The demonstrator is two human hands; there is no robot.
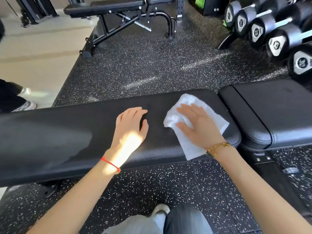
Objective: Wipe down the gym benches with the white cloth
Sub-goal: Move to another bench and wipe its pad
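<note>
A long black padded gym bench (67, 137) runs across the view in front of me, with a shorter seat pad (273, 115) at its right end. The white cloth (190, 146) lies spread on the long pad near its right end, one corner hanging over the near edge. My right hand (199, 125) presses flat on the cloth, fingers spread. My left hand (130, 125) rests palm down on the bare pad just left of the cloth, holding nothing.
A second black adjustable bench (108, 7) stands at the back on the speckled rubber floor (143, 65). A rack of black dumbbells (270, 38) fills the upper right. Another person's leg and shoe (20, 105) are at the left edge on the pale floor.
</note>
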